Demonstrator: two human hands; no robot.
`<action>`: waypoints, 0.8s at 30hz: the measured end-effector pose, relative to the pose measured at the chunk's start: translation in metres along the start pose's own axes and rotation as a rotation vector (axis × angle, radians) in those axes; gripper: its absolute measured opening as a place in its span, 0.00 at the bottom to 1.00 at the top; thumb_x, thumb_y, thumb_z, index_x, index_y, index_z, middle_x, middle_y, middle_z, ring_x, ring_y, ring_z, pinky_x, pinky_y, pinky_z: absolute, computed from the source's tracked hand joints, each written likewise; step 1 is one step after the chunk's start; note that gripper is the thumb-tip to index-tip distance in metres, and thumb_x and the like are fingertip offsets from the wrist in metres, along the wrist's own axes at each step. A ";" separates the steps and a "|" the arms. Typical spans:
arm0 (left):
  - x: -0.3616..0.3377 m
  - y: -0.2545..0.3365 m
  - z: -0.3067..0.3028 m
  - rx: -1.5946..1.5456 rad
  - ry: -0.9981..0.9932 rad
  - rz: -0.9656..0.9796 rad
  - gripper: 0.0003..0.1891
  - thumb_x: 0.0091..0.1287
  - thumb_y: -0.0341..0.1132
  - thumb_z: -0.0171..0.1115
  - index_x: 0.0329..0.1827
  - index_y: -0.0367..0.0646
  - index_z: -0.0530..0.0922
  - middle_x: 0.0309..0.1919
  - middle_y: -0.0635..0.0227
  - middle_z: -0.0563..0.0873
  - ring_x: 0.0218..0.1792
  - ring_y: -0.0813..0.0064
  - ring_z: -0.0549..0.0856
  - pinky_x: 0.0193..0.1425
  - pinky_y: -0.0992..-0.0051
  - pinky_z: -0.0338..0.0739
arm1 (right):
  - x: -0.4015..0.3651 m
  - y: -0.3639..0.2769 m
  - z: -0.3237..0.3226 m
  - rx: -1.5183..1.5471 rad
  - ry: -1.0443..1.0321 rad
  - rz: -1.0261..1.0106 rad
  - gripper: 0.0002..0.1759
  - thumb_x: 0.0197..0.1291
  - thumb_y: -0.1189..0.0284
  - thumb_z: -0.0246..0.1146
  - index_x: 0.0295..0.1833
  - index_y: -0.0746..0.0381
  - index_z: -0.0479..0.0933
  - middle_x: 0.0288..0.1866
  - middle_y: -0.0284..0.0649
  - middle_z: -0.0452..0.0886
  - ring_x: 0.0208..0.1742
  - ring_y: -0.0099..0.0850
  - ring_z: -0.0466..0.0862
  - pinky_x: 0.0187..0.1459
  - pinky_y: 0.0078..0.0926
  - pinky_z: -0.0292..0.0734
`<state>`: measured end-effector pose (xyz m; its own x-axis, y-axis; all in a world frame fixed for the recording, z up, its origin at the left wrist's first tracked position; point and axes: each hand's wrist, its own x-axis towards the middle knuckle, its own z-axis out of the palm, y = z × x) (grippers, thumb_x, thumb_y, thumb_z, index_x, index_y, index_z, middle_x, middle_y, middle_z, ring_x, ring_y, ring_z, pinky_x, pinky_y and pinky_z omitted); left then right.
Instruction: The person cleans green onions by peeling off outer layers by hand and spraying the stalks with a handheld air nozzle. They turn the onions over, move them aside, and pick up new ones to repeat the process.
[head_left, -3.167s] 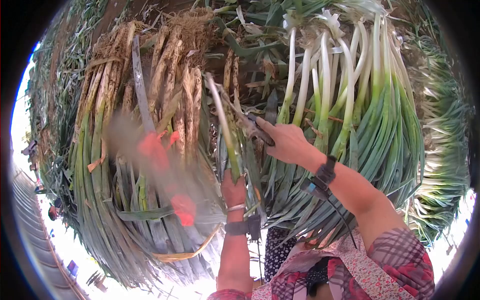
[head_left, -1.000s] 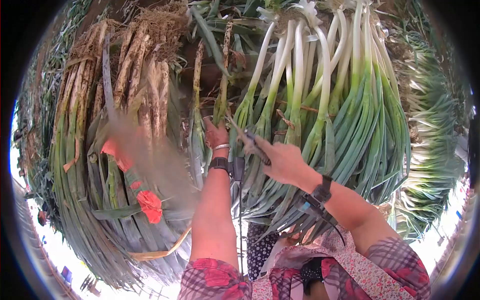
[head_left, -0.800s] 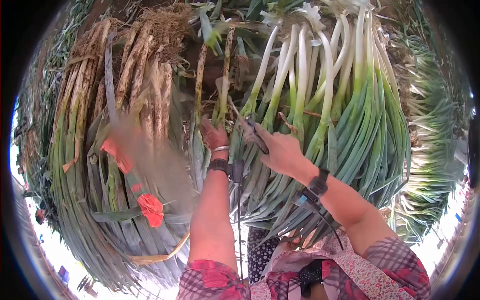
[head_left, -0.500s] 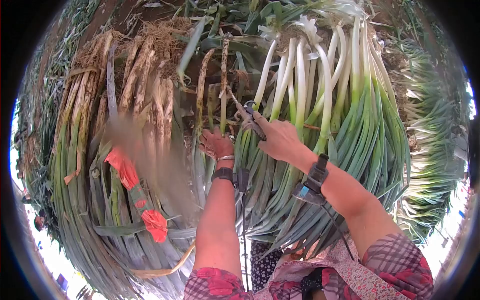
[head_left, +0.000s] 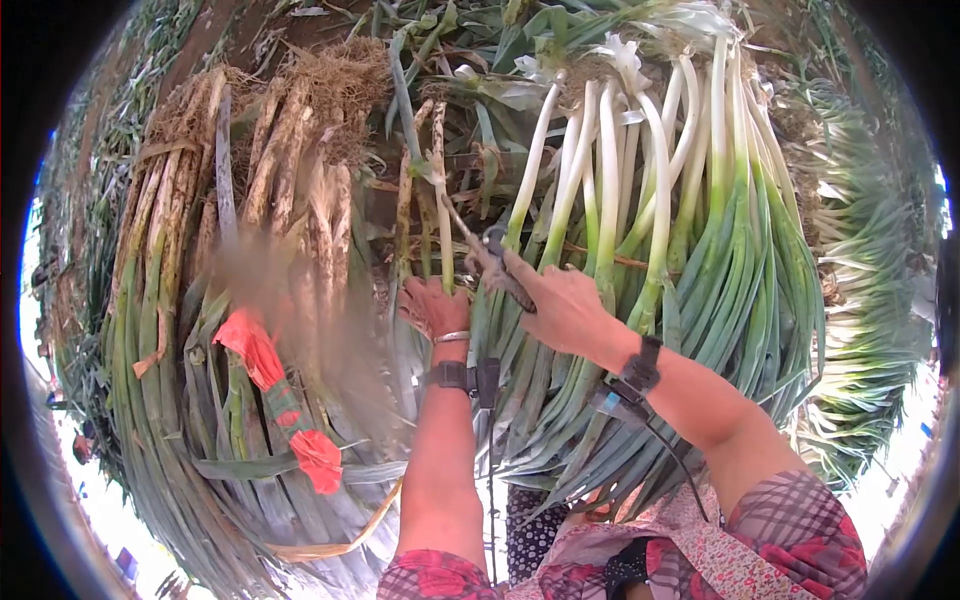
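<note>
My left hand (head_left: 434,308) is closed round the lower part of a thin leek stalk (head_left: 444,240) that stands up from it, its outer skin brown and spotted near the top. In my right hand (head_left: 568,312) is a small tool (head_left: 500,268) with a dark curved part and a thin tip. That tip lies against the stalk, above my left hand. Just right of the tool, cleaned leeks (head_left: 605,190) with white stems and green leaves lie side by side.
Uncleaned leeks (head_left: 155,220) with brown roots lie at the left. Red wrapping (head_left: 255,350) sits on leaves beside a blurred patch. A long row of leeks (head_left: 860,290) runs down the right edge. Loose leaves lie at the top.
My left hand has shifted slightly down. The tool's tip has moved a little down and left along the stalk, whose upper middle now looks paler, with a leaf strip beside it.
</note>
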<state>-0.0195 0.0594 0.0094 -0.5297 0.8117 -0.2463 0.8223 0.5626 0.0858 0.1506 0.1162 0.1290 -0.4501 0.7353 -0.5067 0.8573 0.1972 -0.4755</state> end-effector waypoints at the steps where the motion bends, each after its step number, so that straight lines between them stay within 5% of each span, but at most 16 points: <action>1: -0.001 -0.002 0.000 -0.028 -0.007 0.006 0.17 0.44 0.40 0.70 0.38 0.46 0.82 0.48 0.61 0.72 0.55 0.56 0.69 0.57 0.51 0.62 | 0.007 0.002 0.001 0.005 0.003 -0.002 0.43 0.43 0.71 0.61 0.71 0.56 0.60 0.30 0.49 0.77 0.33 0.48 0.80 0.37 0.44 0.72; 13: -0.009 -0.005 0.000 -0.014 -0.074 0.013 0.21 0.44 0.41 0.70 0.44 0.50 0.82 0.56 0.63 0.72 0.60 0.57 0.67 0.61 0.49 0.59 | 0.067 0.012 -0.012 0.024 0.146 -0.015 0.42 0.43 0.70 0.62 0.70 0.58 0.61 0.30 0.50 0.78 0.36 0.48 0.80 0.37 0.45 0.72; 19: -0.013 -0.009 0.002 -0.082 -0.060 0.036 0.22 0.43 0.42 0.70 0.44 0.50 0.82 0.61 0.61 0.70 0.67 0.52 0.61 0.68 0.39 0.46 | 0.073 0.020 -0.016 0.027 0.109 -0.078 0.43 0.43 0.68 0.63 0.70 0.57 0.61 0.31 0.51 0.79 0.37 0.49 0.80 0.38 0.44 0.72; 22: -0.032 0.004 -0.007 -0.124 -0.102 0.094 0.19 0.45 0.41 0.69 0.42 0.49 0.82 0.64 0.59 0.68 0.70 0.50 0.57 0.69 0.36 0.42 | 0.063 0.027 -0.028 0.044 0.096 -0.008 0.42 0.42 0.68 0.63 0.70 0.56 0.62 0.32 0.51 0.79 0.37 0.49 0.80 0.38 0.45 0.72; 24: -0.046 0.009 -0.012 -0.246 -0.259 0.382 0.14 0.49 0.41 0.67 0.39 0.49 0.83 0.65 0.59 0.67 0.71 0.50 0.56 0.68 0.34 0.40 | 0.051 0.036 -0.032 0.121 0.261 0.106 0.42 0.43 0.67 0.63 0.70 0.53 0.61 0.33 0.51 0.79 0.37 0.48 0.80 0.38 0.44 0.72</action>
<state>0.0101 0.0289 0.0332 -0.1073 0.9184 -0.3809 0.8570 0.2797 0.4329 0.1669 0.1819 0.1092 -0.2668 0.8924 -0.3639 0.8530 0.0429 -0.5202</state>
